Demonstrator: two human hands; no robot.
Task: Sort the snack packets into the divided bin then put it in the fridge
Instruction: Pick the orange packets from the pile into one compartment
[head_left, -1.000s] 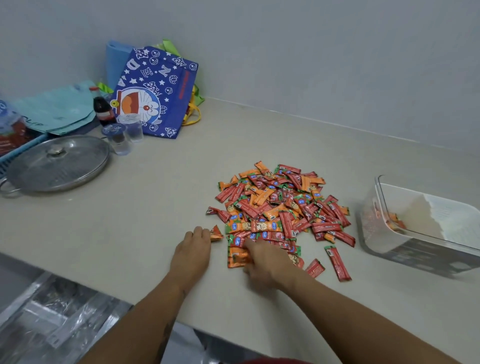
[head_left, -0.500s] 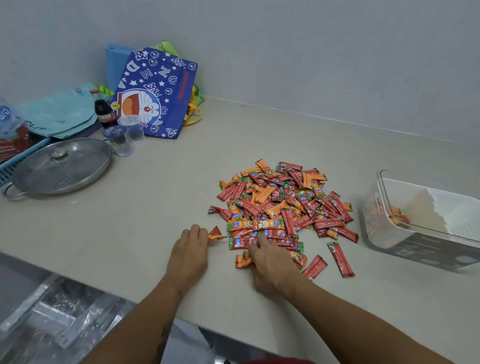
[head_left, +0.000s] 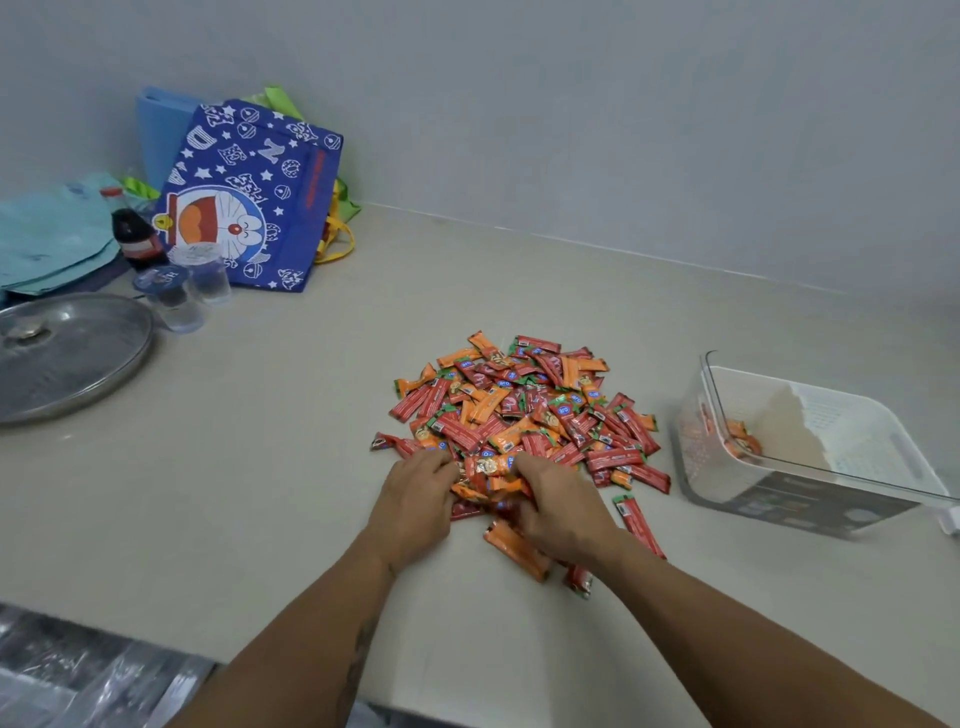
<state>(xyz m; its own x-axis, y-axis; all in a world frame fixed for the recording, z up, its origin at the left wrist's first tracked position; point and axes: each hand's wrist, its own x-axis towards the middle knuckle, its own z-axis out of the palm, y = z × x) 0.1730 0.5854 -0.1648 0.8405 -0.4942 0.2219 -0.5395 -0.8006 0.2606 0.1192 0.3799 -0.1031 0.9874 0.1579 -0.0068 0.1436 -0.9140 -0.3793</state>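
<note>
While the packets (head_left: 524, 410) lie heaped mid-counter (head_left: 270, 467), the left hand (head_left: 415, 501) and right hand (head_left: 563, 512) cup a small bunch (head_left: 491, 475) between them at the pile's near edge; the bin (head_left: 810, 506), holding a few packets, sits toward the right edge.

1. The snack packets (head_left: 524, 410) lie in a loose heap on the desk (head_left: 260, 467) in front of me: small flat sachets, some orange, some red, many with green ends.
2. A few strays lie apart at the near edge of the heap, among them an orange packet (head_left: 517, 550) and a red packet (head_left: 638, 524).
3. The divided bin (head_left: 810, 499) stands upright to the right of the heap, clear-walled with a white inner divider; a couple of orange packets already lie in its near-left corner.
</note>
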